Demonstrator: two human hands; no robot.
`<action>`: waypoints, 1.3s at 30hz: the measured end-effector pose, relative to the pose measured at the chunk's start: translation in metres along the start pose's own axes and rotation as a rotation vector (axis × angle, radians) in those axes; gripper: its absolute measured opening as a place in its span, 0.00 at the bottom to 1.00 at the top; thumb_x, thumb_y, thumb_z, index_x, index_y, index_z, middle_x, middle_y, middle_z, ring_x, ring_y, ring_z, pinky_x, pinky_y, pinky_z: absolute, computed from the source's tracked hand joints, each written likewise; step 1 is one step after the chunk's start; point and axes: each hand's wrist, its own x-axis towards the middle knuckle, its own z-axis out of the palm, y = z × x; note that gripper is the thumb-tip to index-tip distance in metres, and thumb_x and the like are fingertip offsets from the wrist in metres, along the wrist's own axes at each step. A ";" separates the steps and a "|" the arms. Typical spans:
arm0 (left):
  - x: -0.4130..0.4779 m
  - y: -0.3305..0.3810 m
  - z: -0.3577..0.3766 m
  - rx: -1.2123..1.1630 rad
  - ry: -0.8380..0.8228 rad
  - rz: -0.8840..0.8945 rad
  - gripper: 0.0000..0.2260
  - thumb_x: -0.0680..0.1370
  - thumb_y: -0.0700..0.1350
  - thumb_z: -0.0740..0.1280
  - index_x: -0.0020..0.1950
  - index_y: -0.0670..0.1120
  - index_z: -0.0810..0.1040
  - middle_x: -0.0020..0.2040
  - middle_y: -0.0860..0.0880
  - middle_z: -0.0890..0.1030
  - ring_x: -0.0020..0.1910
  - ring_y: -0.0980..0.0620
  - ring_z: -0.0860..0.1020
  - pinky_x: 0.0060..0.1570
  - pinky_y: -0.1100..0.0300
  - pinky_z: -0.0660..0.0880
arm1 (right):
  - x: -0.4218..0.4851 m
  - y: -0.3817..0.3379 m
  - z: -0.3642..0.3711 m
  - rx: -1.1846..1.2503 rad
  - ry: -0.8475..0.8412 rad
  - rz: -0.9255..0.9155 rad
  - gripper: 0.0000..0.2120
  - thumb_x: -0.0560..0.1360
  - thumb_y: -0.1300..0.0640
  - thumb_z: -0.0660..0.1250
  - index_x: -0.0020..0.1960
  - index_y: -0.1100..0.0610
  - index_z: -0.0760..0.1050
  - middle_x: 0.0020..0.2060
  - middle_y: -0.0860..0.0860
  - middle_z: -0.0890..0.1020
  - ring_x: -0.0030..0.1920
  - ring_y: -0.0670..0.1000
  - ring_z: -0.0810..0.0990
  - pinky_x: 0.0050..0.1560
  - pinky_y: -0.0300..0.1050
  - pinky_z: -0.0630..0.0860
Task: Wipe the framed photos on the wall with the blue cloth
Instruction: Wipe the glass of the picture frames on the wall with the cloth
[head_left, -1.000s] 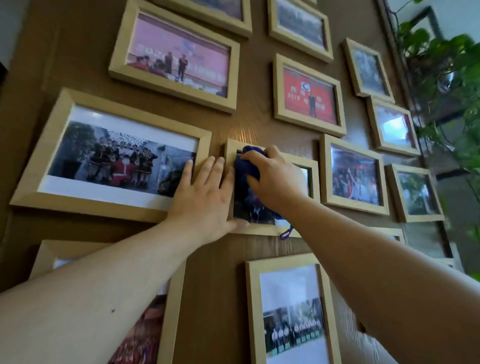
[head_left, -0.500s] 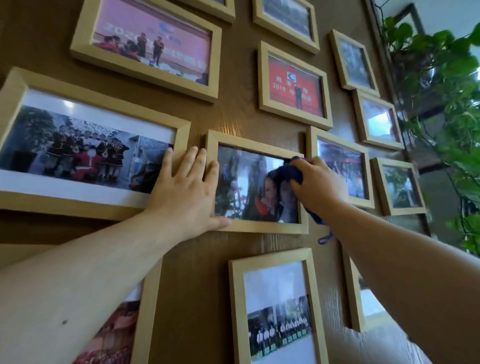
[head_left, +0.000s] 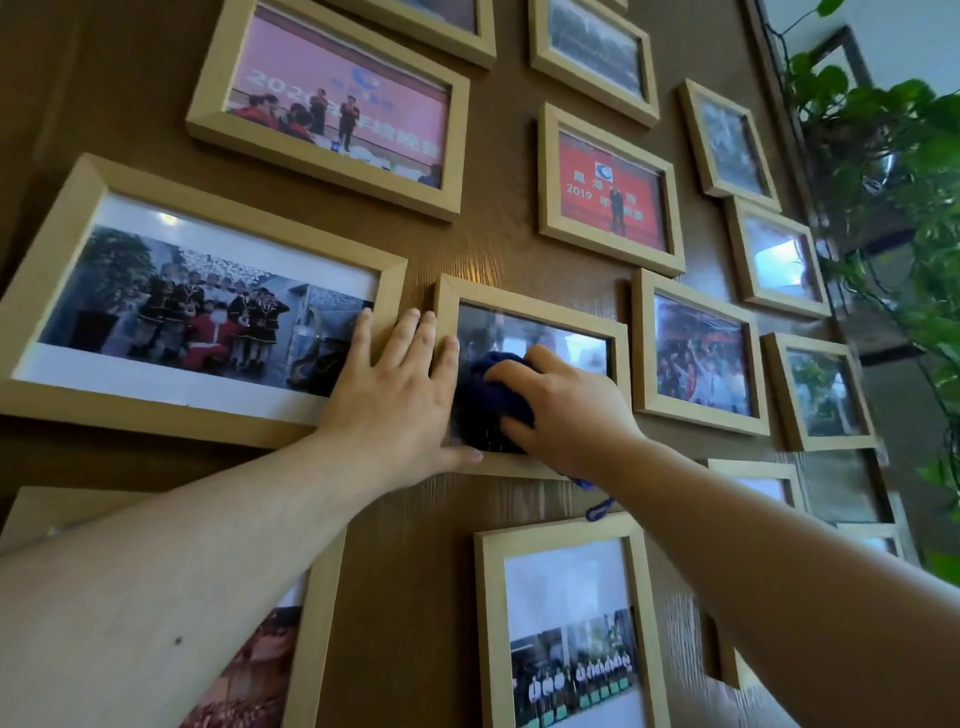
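Observation:
Several light wooden framed photos hang on a brown wood-grain wall (head_left: 498, 249). My right hand (head_left: 566, 410) presses a bunched dark blue cloth (head_left: 485, 400) against the glass of the small middle frame (head_left: 530, 312), over its lower left part. A blue loop from the cloth (head_left: 597, 512) dangles below my right wrist. My left hand (head_left: 389, 395) lies flat with fingers spread across that frame's left edge and the right end of the large frame (head_left: 208, 306), thumb under the small frame's bottom rail.
More frames surround the hands: a pink photo (head_left: 337, 104) above, a red one (head_left: 613, 187) upper right, a portrait one (head_left: 566, 623) below. A leafy green plant (head_left: 904, 171) hangs on shelving at the wall's right edge.
My right hand has swept the cloth from the small frame's right edge back to its left part. My left hand has stayed on the frame's left edge.

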 end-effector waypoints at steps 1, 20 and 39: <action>0.001 0.000 0.000 0.000 0.001 0.000 0.51 0.67 0.76 0.54 0.77 0.44 0.44 0.78 0.39 0.47 0.77 0.42 0.42 0.72 0.34 0.43 | -0.007 0.008 -0.001 -0.026 -0.011 0.030 0.20 0.72 0.42 0.59 0.62 0.46 0.65 0.50 0.51 0.75 0.34 0.47 0.67 0.28 0.35 0.57; 0.001 -0.006 0.004 0.022 0.001 0.052 0.56 0.62 0.80 0.47 0.76 0.42 0.44 0.78 0.36 0.47 0.77 0.41 0.44 0.71 0.32 0.43 | -0.014 -0.034 -0.010 0.135 -0.121 0.006 0.17 0.74 0.47 0.63 0.61 0.47 0.68 0.52 0.51 0.73 0.37 0.49 0.70 0.34 0.42 0.66; -0.002 0.007 -0.005 0.181 0.026 0.144 0.51 0.65 0.78 0.44 0.76 0.43 0.50 0.78 0.38 0.47 0.77 0.40 0.43 0.71 0.32 0.45 | -0.081 0.066 -0.012 -0.083 -0.200 0.199 0.17 0.75 0.47 0.64 0.63 0.47 0.66 0.53 0.53 0.74 0.40 0.55 0.76 0.35 0.49 0.75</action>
